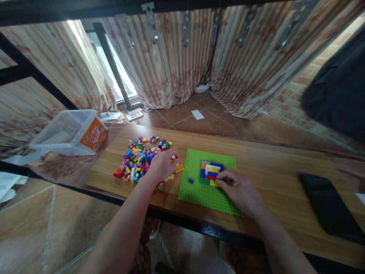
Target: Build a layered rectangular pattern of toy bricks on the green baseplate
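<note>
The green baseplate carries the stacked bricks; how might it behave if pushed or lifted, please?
Lying flat, the green baseplate would probably slide rather than tip on the smooth-looking table. Its thin sheet looks light and may flex slightly when lifted. The small blue brick might shift if it isn't pressed on.

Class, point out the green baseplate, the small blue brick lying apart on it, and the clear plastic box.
Green baseplate (199,196), head view: bare studded surface.
Small blue brick (191,181), head view: its top.
Clear plastic box (94,135), head view: orange label.
</note>
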A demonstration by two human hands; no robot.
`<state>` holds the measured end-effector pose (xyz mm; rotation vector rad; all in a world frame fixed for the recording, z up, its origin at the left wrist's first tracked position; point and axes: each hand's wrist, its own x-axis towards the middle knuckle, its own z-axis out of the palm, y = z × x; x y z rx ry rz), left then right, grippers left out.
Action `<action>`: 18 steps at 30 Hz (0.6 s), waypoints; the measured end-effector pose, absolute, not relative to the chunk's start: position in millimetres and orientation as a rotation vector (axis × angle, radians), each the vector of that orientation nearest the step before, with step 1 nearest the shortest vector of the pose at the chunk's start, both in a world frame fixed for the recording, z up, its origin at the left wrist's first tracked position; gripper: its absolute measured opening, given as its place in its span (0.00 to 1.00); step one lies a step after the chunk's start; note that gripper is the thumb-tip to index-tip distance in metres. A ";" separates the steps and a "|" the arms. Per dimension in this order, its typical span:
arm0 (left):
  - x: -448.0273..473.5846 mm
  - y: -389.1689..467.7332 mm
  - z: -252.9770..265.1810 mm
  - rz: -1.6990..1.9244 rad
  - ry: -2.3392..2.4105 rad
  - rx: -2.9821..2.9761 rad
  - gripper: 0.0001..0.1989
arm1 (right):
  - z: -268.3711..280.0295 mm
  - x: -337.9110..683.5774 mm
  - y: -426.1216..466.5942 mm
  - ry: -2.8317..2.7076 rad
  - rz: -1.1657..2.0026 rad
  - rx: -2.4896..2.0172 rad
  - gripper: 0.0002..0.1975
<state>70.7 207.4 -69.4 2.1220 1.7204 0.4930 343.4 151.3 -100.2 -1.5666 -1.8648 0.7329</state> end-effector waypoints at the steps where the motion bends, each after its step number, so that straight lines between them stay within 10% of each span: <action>1: 70.0 208.3 -68.8 0.522 1.690 2.109 0.08 | -98.0 342.6 150.8 -1.865 0.736 -1.555 0.06; 18: 73.1 209.1 -69.1 0.952 1.207 1.758 0.09 | -100.7 237.4 142.8 -2.164 0.346 -1.542 0.07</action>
